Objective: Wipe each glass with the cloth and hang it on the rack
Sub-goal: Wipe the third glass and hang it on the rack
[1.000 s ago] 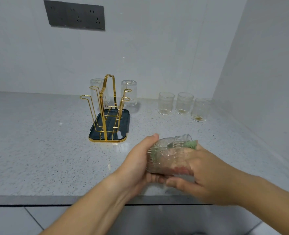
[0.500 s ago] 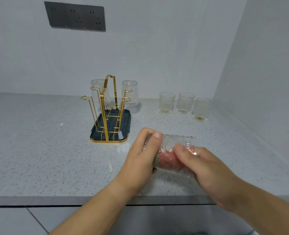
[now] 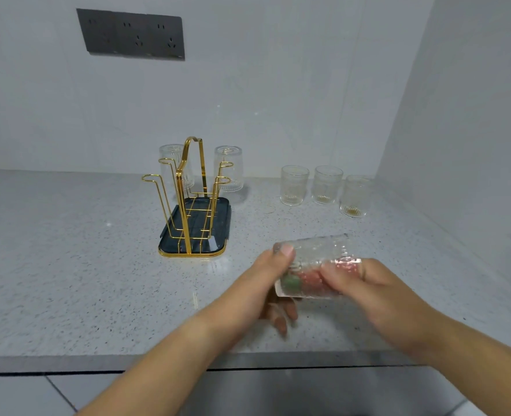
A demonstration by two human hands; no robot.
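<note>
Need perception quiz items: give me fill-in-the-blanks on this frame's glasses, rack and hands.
The gold rack carries ___ hung glasses, upside down.
Right of it, ___ upright glasses stand on the counter.
The left hand and right hand grip the held glass, with the cloth ___ it.
Missing: two; three; inside.

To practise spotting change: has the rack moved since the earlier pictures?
No. The rack stands where it did, below the right end of the socket on the wall; only the view shifts slightly.
</note>
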